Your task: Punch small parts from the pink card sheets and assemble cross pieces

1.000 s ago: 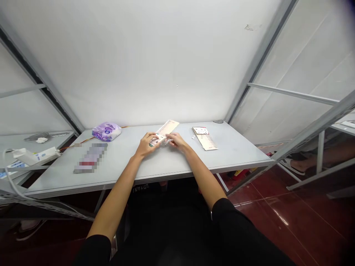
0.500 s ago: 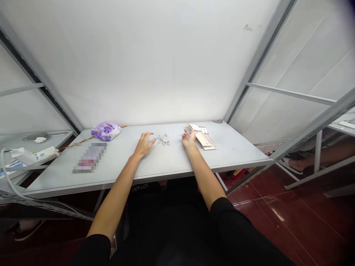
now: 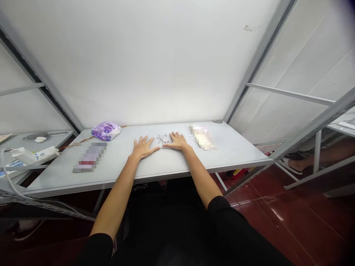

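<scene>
The left hand [image 3: 143, 147] and right hand [image 3: 177, 141] lie flat on the bench [image 3: 166, 164], fingers spread wide, holding nothing. Small silvery parts [image 3: 162, 138] sit between them, just beside both thumbs. A blurred packet [image 3: 203, 137] lies right of the right hand; a purple bag [image 3: 105, 131] lies well left.

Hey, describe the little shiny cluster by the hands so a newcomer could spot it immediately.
Start at the long white table, where two hands lie flat, the left hand and the right hand. Between them sits a small cluster of shiny silver pieces. Unlike the puffy purple bag further left, it is tiny, scattered and glinting.
</scene>
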Tool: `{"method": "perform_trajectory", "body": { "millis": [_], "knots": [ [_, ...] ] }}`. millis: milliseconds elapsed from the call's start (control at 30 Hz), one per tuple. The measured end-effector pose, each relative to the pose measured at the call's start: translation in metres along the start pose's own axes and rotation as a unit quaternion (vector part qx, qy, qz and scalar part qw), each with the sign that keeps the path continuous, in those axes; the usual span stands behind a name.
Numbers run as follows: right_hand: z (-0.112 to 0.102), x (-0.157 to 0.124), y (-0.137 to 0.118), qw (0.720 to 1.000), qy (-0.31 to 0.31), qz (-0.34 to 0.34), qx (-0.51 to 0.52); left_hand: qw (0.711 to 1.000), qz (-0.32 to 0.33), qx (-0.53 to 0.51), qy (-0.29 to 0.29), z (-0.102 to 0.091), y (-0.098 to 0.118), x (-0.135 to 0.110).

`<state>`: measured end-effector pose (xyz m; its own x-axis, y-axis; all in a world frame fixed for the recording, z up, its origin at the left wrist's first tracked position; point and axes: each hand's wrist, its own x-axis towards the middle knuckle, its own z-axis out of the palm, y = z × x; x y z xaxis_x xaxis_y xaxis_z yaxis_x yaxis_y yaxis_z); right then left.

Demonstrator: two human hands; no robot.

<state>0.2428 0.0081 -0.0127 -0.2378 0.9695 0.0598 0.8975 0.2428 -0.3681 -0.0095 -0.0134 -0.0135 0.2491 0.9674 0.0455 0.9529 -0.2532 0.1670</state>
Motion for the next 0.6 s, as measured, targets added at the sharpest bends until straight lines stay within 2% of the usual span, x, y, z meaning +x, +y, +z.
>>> {"method": "perform_trajectory", "body": {
  "millis": [67, 267, 600],
  "knots": [
    [0.0005, 0.0000, 0.0010, 0.999, -0.021, -0.011, -0.035, 1.000, -0.001, 0.013, -0.007, -0.0004, 0.0011, 0.0000],
    [0.0000, -0.0014, 0.0026, 0.998, -0.028, -0.016, -0.052, 1.000, -0.008, 0.022, -0.017, -0.0021, 0.0020, 0.0004],
    [0.0021, -0.0005, 0.0032, 0.999, -0.024, -0.016, -0.028, 1.000, 0.000, -0.026, 0.014, 0.0032, -0.0026, 0.0026]
  ]
}}
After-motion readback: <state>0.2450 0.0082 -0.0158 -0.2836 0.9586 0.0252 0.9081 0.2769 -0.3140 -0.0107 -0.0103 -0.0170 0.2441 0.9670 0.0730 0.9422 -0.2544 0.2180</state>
